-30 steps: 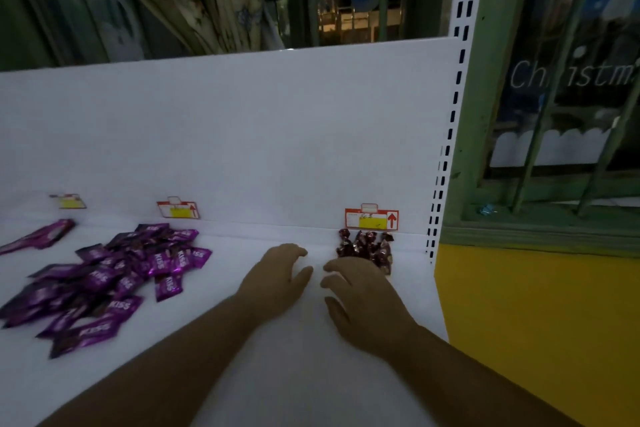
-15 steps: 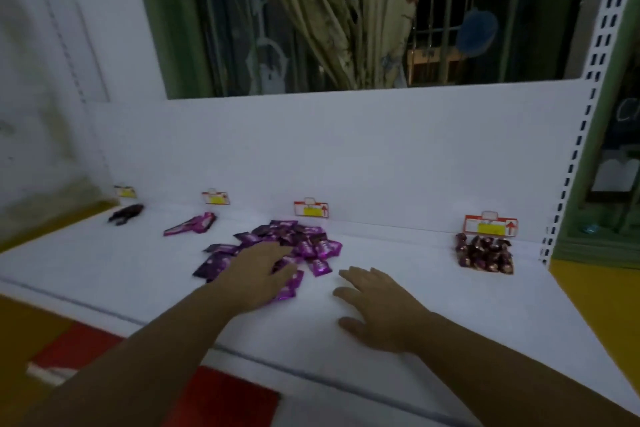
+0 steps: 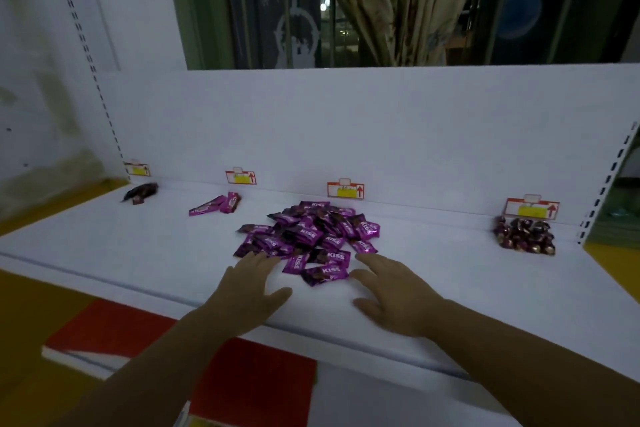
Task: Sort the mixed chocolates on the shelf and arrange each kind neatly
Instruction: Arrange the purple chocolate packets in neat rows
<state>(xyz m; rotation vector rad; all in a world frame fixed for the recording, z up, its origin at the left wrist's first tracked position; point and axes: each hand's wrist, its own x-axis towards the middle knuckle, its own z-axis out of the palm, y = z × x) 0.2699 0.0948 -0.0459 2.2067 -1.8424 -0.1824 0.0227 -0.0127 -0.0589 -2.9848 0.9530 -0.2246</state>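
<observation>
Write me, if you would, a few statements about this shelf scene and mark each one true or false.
1. The left hand and the right hand are both open, flanking the near edge of the purple KISS pile. True.
2. The right hand grips a purple packet. False: it holds nothing.
3. Four price tags stand along the back of the shelf. True.
4. The purple KISS pile lies in front of the rightmost tag. False: it lies in front of the third tag from the left; the foil-wrapped chocolates lie by the rightmost.
5. The KISS packets lie in neat rows. False: they form a loose heap.
</observation>
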